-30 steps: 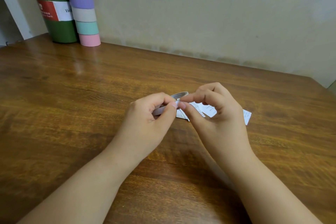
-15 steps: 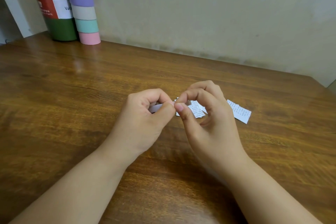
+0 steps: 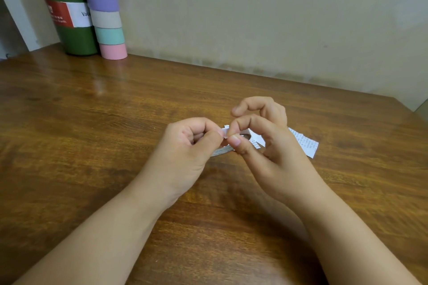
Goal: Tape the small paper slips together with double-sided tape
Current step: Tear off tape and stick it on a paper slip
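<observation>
My left hand (image 3: 185, 148) grips a small roll of double-sided tape (image 3: 245, 134) just above the wooden table (image 3: 115, 122). Fingers hide most of the roll. My right hand (image 3: 278, 152) meets it from the right, its thumb and index finger pinching the white tape end (image 3: 225, 132) at the roll's rim. Small printed paper slips (image 3: 304, 144) lie flat on the table behind and to the right of my right hand, partly covered by it. Another pale strip (image 3: 220, 152) shows under my left fingers.
A green bottle (image 3: 67, 14) and a tall stack of pastel tape rolls (image 3: 105, 11) stand at the table's far left against the wall. The table's right corner (image 3: 403, 105) is at the far right.
Both hands dropped slightly and closed in on each other. My right thumb and index now pinch at the roll's rim, and the rightmost slip has come out from under my right hand.
</observation>
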`<state>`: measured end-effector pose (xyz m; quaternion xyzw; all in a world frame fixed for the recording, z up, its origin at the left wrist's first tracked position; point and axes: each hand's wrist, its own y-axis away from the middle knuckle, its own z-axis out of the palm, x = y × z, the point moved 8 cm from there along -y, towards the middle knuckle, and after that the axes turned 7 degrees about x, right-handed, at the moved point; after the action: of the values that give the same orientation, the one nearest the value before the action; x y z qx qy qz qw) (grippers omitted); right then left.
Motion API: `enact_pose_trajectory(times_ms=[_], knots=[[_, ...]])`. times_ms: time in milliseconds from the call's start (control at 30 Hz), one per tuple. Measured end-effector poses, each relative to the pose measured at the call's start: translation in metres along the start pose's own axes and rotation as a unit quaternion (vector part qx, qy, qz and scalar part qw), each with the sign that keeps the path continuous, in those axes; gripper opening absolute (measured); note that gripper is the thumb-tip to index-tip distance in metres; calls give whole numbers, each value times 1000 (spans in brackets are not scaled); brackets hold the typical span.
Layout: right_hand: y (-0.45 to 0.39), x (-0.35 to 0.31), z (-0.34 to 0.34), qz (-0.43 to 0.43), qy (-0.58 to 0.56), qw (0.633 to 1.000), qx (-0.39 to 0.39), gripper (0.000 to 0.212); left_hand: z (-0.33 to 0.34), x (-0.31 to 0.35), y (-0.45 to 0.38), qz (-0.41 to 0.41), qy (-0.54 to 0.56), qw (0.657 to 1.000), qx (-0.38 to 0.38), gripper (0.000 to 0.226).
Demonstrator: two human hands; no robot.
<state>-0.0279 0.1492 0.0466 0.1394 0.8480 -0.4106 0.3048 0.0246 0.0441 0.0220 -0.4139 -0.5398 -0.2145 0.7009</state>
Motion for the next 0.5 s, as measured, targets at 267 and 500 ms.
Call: enact_pose_trajectory(times_ms=[267,500], knots=[[0,31,-10,175,-237,954,49,14,-11,-4,-6,-4,-66,998,20,14],[1,43,-3,251,-364,896,51,31,-13,-8,-6,-45,34,998,29,29]])
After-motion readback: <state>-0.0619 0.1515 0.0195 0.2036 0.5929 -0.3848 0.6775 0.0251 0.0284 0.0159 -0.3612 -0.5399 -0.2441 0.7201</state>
